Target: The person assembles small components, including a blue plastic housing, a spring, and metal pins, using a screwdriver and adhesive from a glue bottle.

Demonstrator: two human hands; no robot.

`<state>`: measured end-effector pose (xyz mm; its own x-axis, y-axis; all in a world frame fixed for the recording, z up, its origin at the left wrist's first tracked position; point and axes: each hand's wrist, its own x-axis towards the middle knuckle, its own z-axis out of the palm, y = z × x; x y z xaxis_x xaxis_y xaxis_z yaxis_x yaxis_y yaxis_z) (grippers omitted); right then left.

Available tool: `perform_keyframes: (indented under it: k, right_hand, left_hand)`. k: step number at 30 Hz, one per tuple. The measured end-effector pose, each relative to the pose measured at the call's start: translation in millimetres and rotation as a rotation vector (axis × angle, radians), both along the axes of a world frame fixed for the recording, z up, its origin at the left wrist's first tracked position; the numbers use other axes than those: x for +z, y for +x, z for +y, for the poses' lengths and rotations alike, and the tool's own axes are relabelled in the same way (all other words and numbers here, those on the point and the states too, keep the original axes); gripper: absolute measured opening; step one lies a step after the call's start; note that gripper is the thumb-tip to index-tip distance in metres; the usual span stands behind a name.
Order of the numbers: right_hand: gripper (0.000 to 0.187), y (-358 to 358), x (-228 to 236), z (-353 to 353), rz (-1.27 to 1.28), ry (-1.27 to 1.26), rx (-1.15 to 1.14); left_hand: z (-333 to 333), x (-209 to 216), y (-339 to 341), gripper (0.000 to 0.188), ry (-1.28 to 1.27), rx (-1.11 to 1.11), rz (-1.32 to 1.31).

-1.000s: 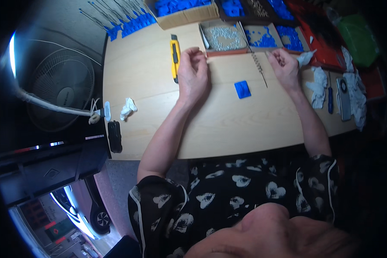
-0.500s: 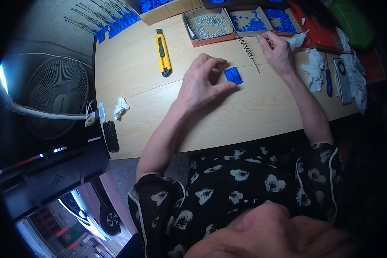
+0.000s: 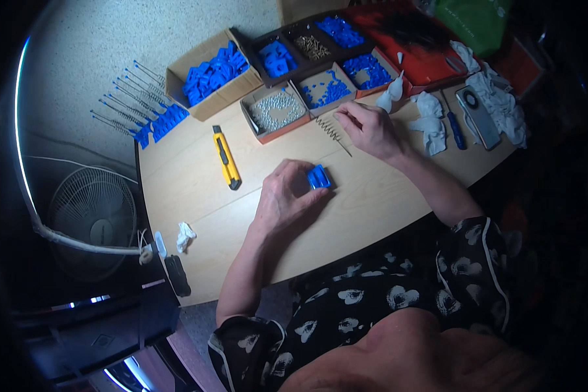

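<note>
Blue square plastic piece (image 3: 319,177), in the head view, sits over the pale wooden table (image 3: 268,255), between the left hand's (image 3: 282,196) thumb and curled fingers. Beside a dark coiled metal wire (image 3: 333,136), the right hand's (image 3: 375,134) fingertips press together; whether they pinch anything, I cannot tell.

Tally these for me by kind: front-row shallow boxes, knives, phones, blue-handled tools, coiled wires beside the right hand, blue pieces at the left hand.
Front-row shallow boxes: 3
Yellow knife: 1
Phone: 1
Blue-handled tool: 1
Coiled wire beside right hand: 1
Blue piece at left hand: 1
Total: 8
</note>
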<state>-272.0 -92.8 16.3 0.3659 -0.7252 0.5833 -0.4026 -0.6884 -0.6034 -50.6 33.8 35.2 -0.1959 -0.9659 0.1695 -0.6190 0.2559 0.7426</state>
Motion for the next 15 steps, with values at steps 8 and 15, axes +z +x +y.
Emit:
perform_keyframes:
  k: [8, 15]
  right_hand:
    - [0.016, -35, 96, -136, 0.148, -0.214, -0.327]
    - [0.023, -24, 67, -251, 0.632, 0.153, -0.312]
  left_hand:
    - [-4, 5, 7, 0.045, -0.055, -0.125, 0.003]
    - [-5, 2, 17, 0.045, -0.029, -0.063, 0.054]
